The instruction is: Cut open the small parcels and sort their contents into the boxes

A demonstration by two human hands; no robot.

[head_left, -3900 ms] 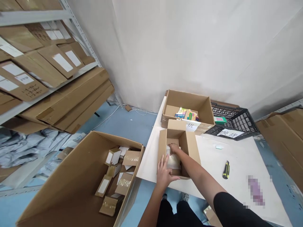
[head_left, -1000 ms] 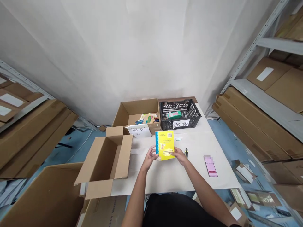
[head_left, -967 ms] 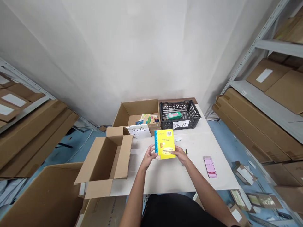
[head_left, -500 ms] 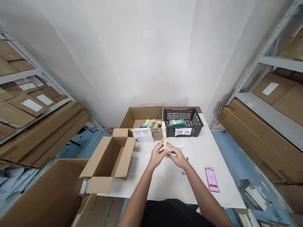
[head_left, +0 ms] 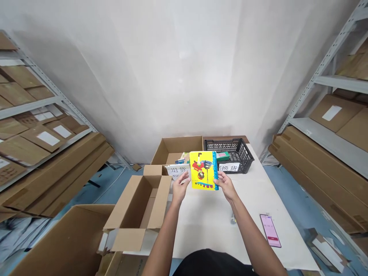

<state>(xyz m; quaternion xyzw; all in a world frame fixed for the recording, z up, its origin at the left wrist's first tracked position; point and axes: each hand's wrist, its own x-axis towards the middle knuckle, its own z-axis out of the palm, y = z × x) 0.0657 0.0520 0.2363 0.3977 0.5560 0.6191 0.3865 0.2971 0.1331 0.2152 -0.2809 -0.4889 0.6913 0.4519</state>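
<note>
A book (head_left: 203,170) with a yellow cover, a red and black cartoon figure and a blue strip down its right side is held up over the table, cover facing me and its picture upside down. My right hand (head_left: 226,185) pinches the right edge, thumb in front. At the left edge, my left hand (head_left: 181,186) has its fingers and thumb closed on the lower part. Behind the book, it partly hides a cardboard box (head_left: 184,142) and a black plastic crate (head_left: 243,155).
Paper signs (head_left: 229,167) mark the crate and box; a green packet (head_left: 222,156) lies in the crate. An open carton (head_left: 138,205) stands left on the white table (head_left: 201,230). A phone (head_left: 270,230) lies right. Shelves (head_left: 339,82) with cartons flank both sides.
The book has turned from edge-on to cover facing me. My hands have moved apart to its opposite sides. The whole view has shifted slightly.
</note>
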